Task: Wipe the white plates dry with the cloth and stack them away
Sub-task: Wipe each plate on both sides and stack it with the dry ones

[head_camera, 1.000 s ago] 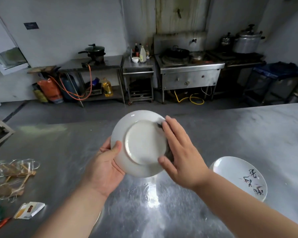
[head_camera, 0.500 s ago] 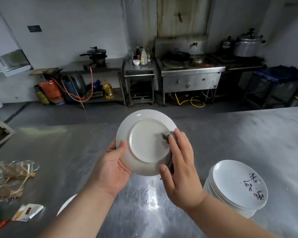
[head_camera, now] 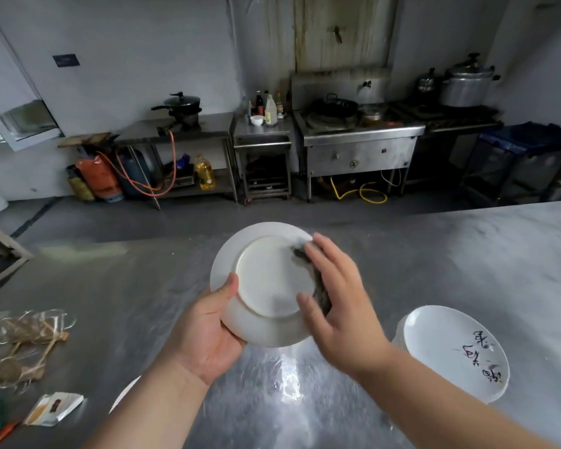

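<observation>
My left hand point(head_camera: 208, 332) grips a white plate point(head_camera: 266, 283) by its lower left rim, holding it tilted above the steel table with its underside facing me. A dark grey cloth point(head_camera: 318, 283) lies against the plate's right side, pressed there by the flat fingers of my right hand point(head_camera: 340, 306). Most of the cloth is hidden under that hand. A stack of white plates point(head_camera: 450, 351) with black writing on the top one stands on the table to the right. The edge of another white plate point(head_camera: 123, 395) peeks out beside my left forearm.
The steel table point(head_camera: 434, 270) stretches across the foreground. Plastic wrap with wooden sticks point(head_camera: 23, 345) and small packets point(head_camera: 52, 408) lie at its left. Beyond the table are a stove point(head_camera: 353, 134), metal shelves point(head_camera: 175, 150) and a blue-covered cart point(head_camera: 525, 157).
My right hand with the cloth has slid over the plate's underside, down and then back up along the right side. The view has shifted, showing the plate stack more fully.
</observation>
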